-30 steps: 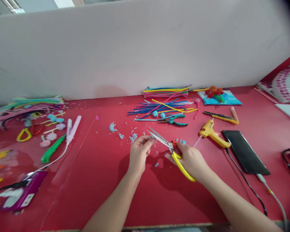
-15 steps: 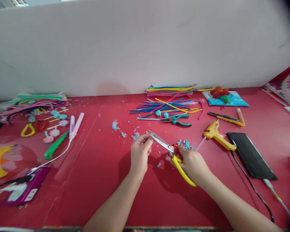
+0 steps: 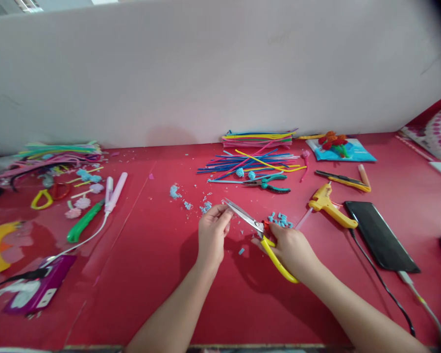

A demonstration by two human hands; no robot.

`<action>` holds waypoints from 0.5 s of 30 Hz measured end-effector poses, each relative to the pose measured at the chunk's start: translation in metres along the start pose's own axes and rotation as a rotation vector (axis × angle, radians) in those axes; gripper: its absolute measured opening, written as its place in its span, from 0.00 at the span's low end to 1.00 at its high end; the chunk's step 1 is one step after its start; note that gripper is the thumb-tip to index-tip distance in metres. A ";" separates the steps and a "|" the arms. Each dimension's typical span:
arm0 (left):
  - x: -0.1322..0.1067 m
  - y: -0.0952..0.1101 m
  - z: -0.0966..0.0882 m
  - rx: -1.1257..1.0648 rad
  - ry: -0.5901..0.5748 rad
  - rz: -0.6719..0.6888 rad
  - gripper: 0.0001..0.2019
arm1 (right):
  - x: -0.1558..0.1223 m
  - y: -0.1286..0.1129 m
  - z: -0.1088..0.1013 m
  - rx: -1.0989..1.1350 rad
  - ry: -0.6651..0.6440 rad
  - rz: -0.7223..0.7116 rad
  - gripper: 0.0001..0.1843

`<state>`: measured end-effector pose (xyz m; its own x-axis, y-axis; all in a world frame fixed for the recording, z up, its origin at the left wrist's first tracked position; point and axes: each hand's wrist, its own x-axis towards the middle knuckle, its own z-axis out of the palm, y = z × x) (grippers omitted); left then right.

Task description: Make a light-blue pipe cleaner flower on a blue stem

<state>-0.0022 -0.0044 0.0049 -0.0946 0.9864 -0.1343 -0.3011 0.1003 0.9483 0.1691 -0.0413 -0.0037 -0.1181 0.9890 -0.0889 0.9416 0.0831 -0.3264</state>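
Observation:
My right hand (image 3: 292,247) grips a pair of scissors (image 3: 244,214) with yellow and red handles, its blades pointing up and left. Close to the blade tips is my left hand (image 3: 213,230), thumb and fingers pinched together; whatever is between them is too small to make out. Light blue fluffy trimmings (image 3: 206,207) lie just beyond my left fingers. Short cut pieces of blue pipe cleaner (image 3: 280,220) are heaped behind my right hand. One small blue piece (image 3: 241,251) rests on the red table (image 3: 150,294) between my wrists.
Behind the hands lie colourful pipe cleaners (image 3: 250,163) and green-handled pliers (image 3: 266,183). To the right are a yellow glue gun (image 3: 329,206), a black phone (image 3: 382,236) and a cutter (image 3: 343,180). At left sit a pink hair-iron-like tool (image 3: 115,193) and a purple power strip (image 3: 47,284).
Both hands and the scissors hold almost the same pose. The whole view has shifted very slightly.

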 end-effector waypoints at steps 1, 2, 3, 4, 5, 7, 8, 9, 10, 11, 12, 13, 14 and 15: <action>0.000 0.000 0.000 0.001 -0.001 0.000 0.07 | 0.000 0.000 0.000 0.004 0.001 0.000 0.22; 0.000 0.001 0.000 0.002 -0.003 0.000 0.07 | 0.000 0.000 0.000 0.007 0.003 0.001 0.22; 0.000 0.001 0.000 0.003 -0.005 0.001 0.07 | 0.000 0.000 0.000 0.009 0.005 0.002 0.22; 0.000 0.001 0.000 0.004 -0.007 0.001 0.07 | 0.000 0.000 0.000 0.011 0.006 0.003 0.22; 0.000 0.001 0.000 0.005 -0.009 0.002 0.07 | 0.000 0.000 -0.001 0.013 0.007 0.005 0.22; 0.000 0.002 -0.001 0.008 -0.011 0.004 0.07 | 0.000 0.000 -0.001 0.017 0.007 0.012 0.22; 0.000 0.002 -0.001 0.011 -0.012 0.004 0.07 | 0.000 0.000 -0.001 0.019 0.008 0.014 0.21; 0.000 0.002 -0.001 0.014 -0.013 0.005 0.07 | 0.000 0.000 -0.001 0.019 0.010 0.016 0.21; 0.000 0.002 -0.001 0.019 -0.014 0.006 0.07 | 0.000 0.001 -0.001 0.016 0.014 0.016 0.21; 0.000 0.002 -0.001 0.024 -0.014 0.007 0.07 | 0.000 0.001 -0.001 0.011 0.017 0.015 0.21; 0.000 0.002 -0.001 0.030 -0.015 0.007 0.08 | 0.000 0.002 -0.001 0.005 0.019 0.015 0.21; 0.000 0.002 -0.001 0.037 -0.014 0.008 0.08 | 0.000 0.002 -0.002 -0.001 0.021 0.017 0.21; 0.000 0.002 -0.001 0.045 -0.013 0.008 0.08 | 0.000 0.003 -0.003 -0.006 0.023 0.022 0.21; 0.000 0.002 -0.001 0.056 -0.011 0.007 0.08 | 0.001 0.003 -0.004 -0.007 0.028 0.030 0.20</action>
<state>-0.0038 -0.0040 0.0062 -0.0858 0.9885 -0.1246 -0.2464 0.1001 0.9640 0.1729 -0.0399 -0.0013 -0.0811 0.9941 -0.0723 0.9469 0.0542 -0.3170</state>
